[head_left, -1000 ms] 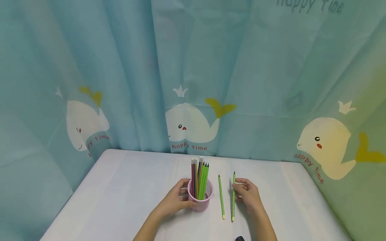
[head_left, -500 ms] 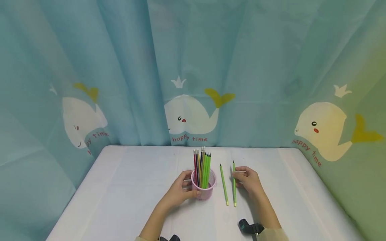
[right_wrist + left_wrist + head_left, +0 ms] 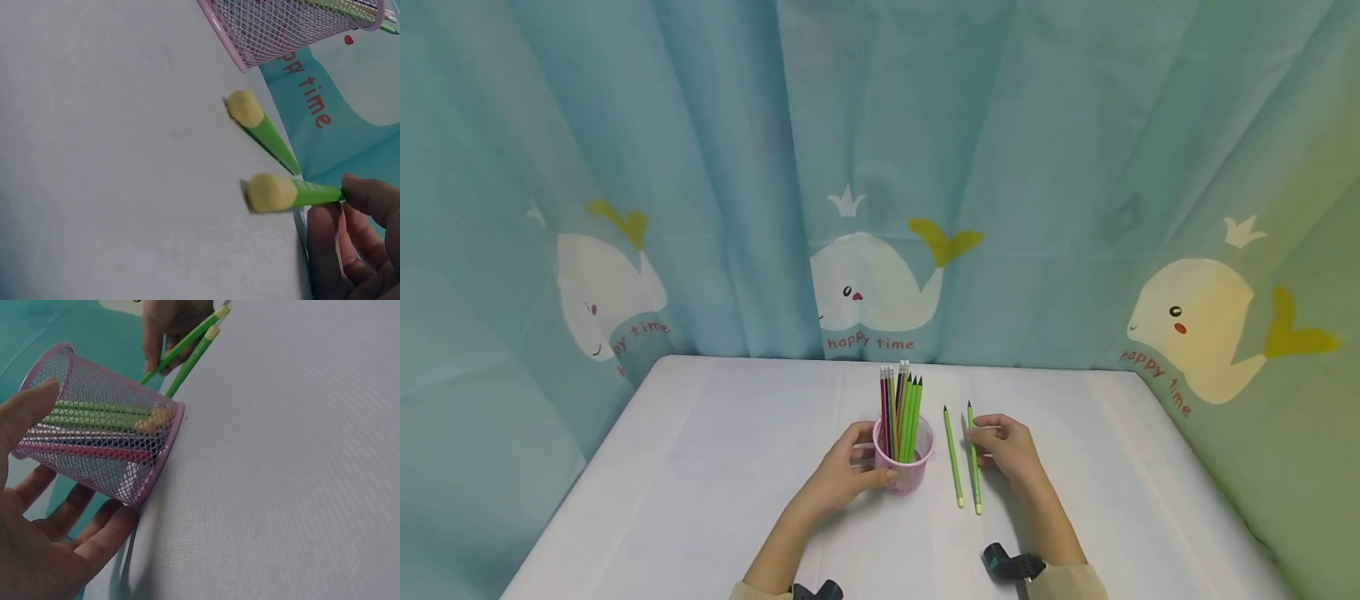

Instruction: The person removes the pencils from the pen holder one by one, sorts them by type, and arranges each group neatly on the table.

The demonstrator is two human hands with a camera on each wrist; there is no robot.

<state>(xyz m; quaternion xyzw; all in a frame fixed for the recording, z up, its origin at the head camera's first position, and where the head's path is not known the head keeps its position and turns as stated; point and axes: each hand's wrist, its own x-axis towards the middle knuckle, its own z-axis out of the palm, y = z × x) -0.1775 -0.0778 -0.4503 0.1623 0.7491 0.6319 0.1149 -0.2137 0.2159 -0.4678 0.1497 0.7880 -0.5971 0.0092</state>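
Your left hand (image 3: 842, 477) curls round the left side of the pink mesh cup (image 3: 907, 477), with the thumb on the side of the cup nearest you and the fingers round its far side. The cup stands upright on the white worktop (image 3: 715, 467), between your two hands and right up against the left one.

Your right hand (image 3: 1007, 450) is to the right of the cup and apart from it. There you pinch a slim green pencil (image 3: 975, 479) between thumb and fingers, toward its dark point; the point faces away from you and the pale yellow end faces you. You hold it outside the cup, and whether its yellow end touches the worktop cannot be told.

A second green pencil (image 3: 953, 462) lies on the worktop just right of the cup, between it and the pencil in your right hand, touched by neither of your hands. It also points away from you, yellow end nearer.

Inside the cup, several green pencils (image 3: 911, 421) stand points up on the right, and red, dark and gold pencils (image 3: 889, 417) stand beside them on the left, their pale ends up. Beyond the cup hangs a blue-green curtain (image 3: 1045, 167) with a white whale (image 3: 880, 292) printed behind it.
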